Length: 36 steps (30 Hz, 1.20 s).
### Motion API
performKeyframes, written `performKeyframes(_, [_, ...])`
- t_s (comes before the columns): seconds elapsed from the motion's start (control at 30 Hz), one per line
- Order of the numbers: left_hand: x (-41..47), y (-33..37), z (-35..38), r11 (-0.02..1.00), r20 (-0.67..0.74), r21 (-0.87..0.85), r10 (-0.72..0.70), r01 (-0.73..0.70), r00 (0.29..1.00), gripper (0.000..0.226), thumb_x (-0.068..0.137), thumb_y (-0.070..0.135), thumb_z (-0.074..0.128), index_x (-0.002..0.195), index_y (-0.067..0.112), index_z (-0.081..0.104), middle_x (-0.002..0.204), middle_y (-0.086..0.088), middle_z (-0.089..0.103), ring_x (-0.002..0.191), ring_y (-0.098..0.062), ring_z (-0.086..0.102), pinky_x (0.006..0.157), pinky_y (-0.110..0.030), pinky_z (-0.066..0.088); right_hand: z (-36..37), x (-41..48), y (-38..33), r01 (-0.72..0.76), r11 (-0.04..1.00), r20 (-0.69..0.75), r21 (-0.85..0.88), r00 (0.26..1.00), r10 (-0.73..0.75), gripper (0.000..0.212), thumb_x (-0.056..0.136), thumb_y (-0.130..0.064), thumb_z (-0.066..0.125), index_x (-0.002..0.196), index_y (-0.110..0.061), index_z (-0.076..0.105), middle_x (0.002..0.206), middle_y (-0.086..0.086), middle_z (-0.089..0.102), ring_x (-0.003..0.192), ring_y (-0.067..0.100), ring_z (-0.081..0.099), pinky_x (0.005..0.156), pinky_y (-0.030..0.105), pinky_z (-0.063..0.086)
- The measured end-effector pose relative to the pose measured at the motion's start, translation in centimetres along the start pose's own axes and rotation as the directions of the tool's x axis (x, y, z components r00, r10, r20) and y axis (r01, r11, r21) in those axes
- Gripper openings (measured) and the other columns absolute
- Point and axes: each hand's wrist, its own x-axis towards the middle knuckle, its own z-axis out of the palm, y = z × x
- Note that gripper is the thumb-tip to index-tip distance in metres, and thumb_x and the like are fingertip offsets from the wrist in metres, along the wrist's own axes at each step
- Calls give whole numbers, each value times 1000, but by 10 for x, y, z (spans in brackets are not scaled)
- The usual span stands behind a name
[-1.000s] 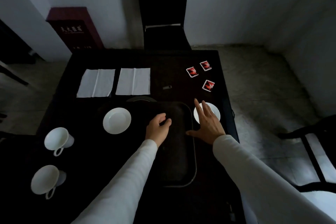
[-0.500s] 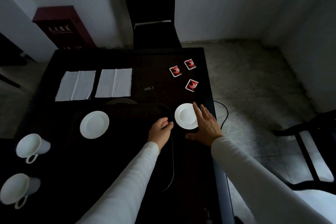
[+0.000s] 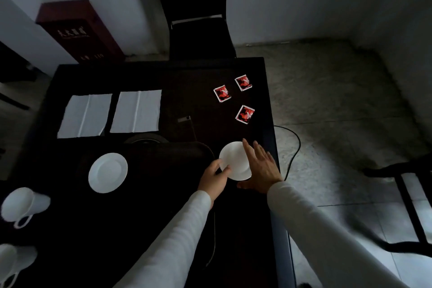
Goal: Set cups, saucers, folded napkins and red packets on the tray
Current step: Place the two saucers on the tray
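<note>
A white saucer lies on the dark table just right of the dark tray. My left hand pinches the saucer's left edge between thumb and fingers. My right hand lies flat with fingers apart against the saucer's right side. A second saucer sits at the tray's left part. Two white cups lie on their sides at the far left. Two folded white napkins rest behind the tray. Three red packets lie at the table's far right.
A black chair stands behind the table, and a dark red box leans on the wall at the left. A cable runs over the floor past the table's right edge. Another chair frame is at the right.
My left hand moved right from the tray's rim and closed on the saucer's left edge. My right hand stayed at the saucer's right side. The view shifted slightly.
</note>
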Motion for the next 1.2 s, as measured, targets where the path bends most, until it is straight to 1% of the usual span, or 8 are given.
performKeyframes(0.13, [8, -2, 5, 1000, -24, 24, -12, 13, 1000, 53, 98, 37, 61, 148, 30, 47, 155, 0, 46, 140, -25, 46, 112, -52, 44, 4, 6, 4, 5, 1000, 20, 10, 1000, -5, 143, 62, -43, 92, 160, -27, -11, 168, 21, 9, 156, 33, 13, 124, 51, 14])
performKeyframes(0.37, [10, -5, 11, 1000, -53, 13, -14, 14, 999, 54, 93, 40, 64, 146, 34, 50, 153, -1, 47, 136, -25, 49, 110, -49, 47, 8, 9, 3, 19, 1000, -31, 15, 999, -18, 137, 63, -49, 89, 161, -28, -5, 162, 15, 27, 148, 34, 32, 122, 52, 23])
performKeyframes(0.53, [9, 0, 11, 982, -33, -178, -66, 59, 997, 51, 95, 31, 67, 144, 28, 52, 152, -2, 47, 117, -18, 59, 99, -40, 56, 5, 6, 4, 21, 1000, -68, 14, 997, -20, 137, 60, -47, 90, 161, -25, 0, 154, 12, 37, 136, 35, 45, 114, 49, 35])
performKeyframes(0.73, [-5, 9, 2, 952, -26, -303, -61, 50, 998, 47, 98, 25, 66, 143, 21, 53, 145, -3, 54, 128, -25, 56, 92, -37, 55, -6, -1, -5, 11, 1000, -82, -11, 997, -12, 140, 58, -47, 92, 161, -25, -1, 156, 13, 35, 137, 36, 43, 111, 49, 38])
performKeyframes(0.87, [-17, 6, -14, 944, -39, -327, -54, 39, 998, 14, 99, 24, 63, 106, 36, 63, 121, 4, 66, 119, -23, 62, 92, -40, 56, -8, -8, -21, 26, 999, -91, -25, 995, -29, 140, 58, -45, 93, 161, -27, 0, 155, 12, 35, 137, 36, 42, 111, 51, 38])
performKeyframes(0.93, [-22, 3, -26, 942, -56, -335, -52, 30, 997, 16, 99, 25, 63, 95, 40, 61, 109, 9, 66, 114, -22, 64, 91, -40, 57, -6, -13, -32, 42, 999, -95, -26, 994, -44, 140, 58, -45, 93, 161, -28, -1, 154, 12, 35, 137, 36, 41, 111, 52, 38])
performKeyframes(1.03, [-29, -4, -45, 933, -80, -360, -49, 17, 996, 11, 99, 26, 63, 108, 32, 63, 107, 10, 66, 111, -21, 65, 91, -41, 57, -1, -17, -52, 62, 998, -102, -32, 993, -65, 139, 59, -47, 92, 161, -28, 0, 154, 13, 35, 137, 36, 41, 112, 52, 37])
performKeyframes(1.2, [-40, -20, -81, 926, -119, -378, -44, -4, 992, 27, 99, 28, 63, 126, 25, 61, 115, 5, 67, 112, -19, 66, 88, -37, 57, 15, -20, -88, 93, 995, -102, -43, 990, -96, 138, 59, -46, 92, 160, -29, 0, 154, 12, 34, 138, 35, 41, 114, 51, 37])
